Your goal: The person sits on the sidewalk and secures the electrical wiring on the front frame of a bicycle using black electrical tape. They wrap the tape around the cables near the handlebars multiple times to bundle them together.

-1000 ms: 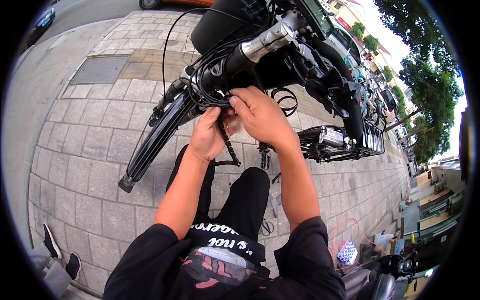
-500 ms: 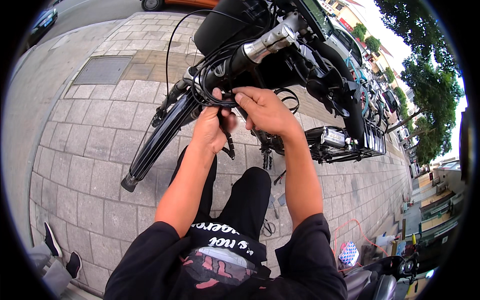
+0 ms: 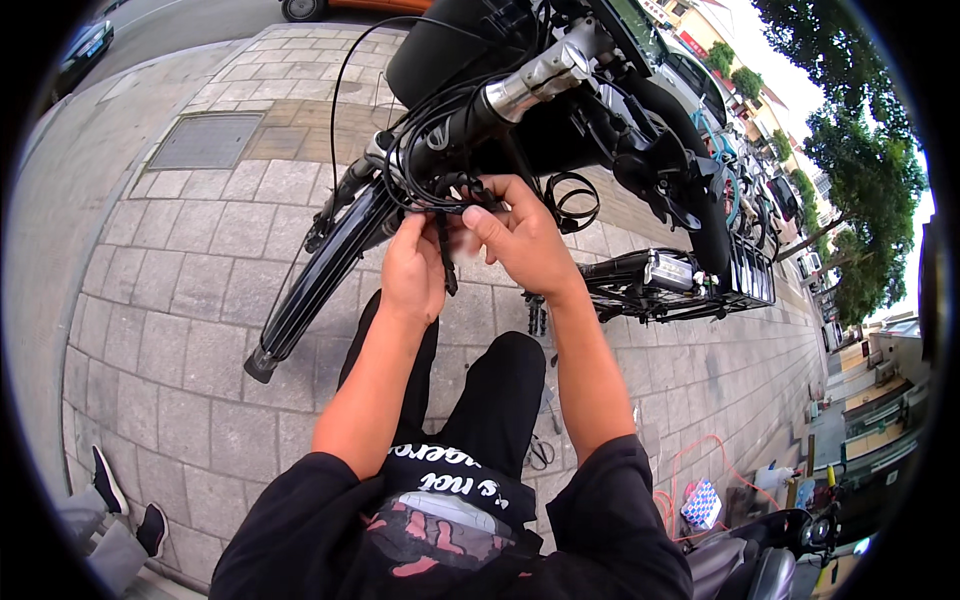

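Note:
A black electric bicycle [image 3: 560, 130] stands in front of me, with a bundle of thin black cables [image 3: 405, 165] looped round its silver-and-black head tube [image 3: 520, 92]. At the lower part of this bundle my left hand [image 3: 415, 265] is closed, its fingertips pinching the cables. My right hand [image 3: 525, 235] reaches in from the other side, thumb and fingers closed round dark cables close to the left hand. A short black strand [image 3: 449, 272] hangs between the hands. Exactly which cable each finger grips is partly hidden. Another cable loop [image 3: 575, 203] dangles right of my right hand.
A glossy black fork leg [image 3: 315, 285] slants down to the left. Scissors [image 3: 540, 453] lie on the paving by my knee. An orange cord [image 3: 690, 450] and a blue-and-white patterned package [image 3: 701, 505] are at lower right. Another person's shoes [image 3: 152, 530] show at lower left.
My right hand has shifted slightly and its grip has changed; the left hand has turned a little. The hanging strand has swung up and left, and the loop on the right shows more fully.

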A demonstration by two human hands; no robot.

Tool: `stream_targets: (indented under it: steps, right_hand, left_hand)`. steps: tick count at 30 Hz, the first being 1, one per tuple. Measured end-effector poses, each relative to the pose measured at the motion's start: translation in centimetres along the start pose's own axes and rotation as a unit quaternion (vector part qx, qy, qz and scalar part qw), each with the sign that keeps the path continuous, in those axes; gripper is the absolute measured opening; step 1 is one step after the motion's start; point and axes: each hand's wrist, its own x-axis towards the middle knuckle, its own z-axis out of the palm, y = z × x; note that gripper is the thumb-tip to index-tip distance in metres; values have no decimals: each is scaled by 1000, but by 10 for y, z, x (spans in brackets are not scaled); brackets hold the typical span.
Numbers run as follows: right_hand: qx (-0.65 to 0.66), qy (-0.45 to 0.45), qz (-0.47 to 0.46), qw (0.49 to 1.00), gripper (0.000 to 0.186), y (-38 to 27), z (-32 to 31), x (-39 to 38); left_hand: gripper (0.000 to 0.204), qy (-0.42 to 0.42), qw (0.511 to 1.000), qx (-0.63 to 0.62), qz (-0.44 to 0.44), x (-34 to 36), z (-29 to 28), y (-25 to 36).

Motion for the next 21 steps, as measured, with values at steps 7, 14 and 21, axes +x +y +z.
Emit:
stream_targets:
  steps: [7, 14, 21]
  right_hand:
    - [120, 206, -64, 969, 39, -9, 18, -3]
    - [98, 303, -122, 940, 28, 8, 32, -32]
    - [-387, 103, -281, 872, 41, 45, 37, -89]
  left_hand:
    - [27, 147, 901, 311, 264, -37, -25, -23]
    - [29, 34, 972, 213, 96, -38, -2, -7]
    - [31, -37, 988, 65, -139, -14, 18, 10]
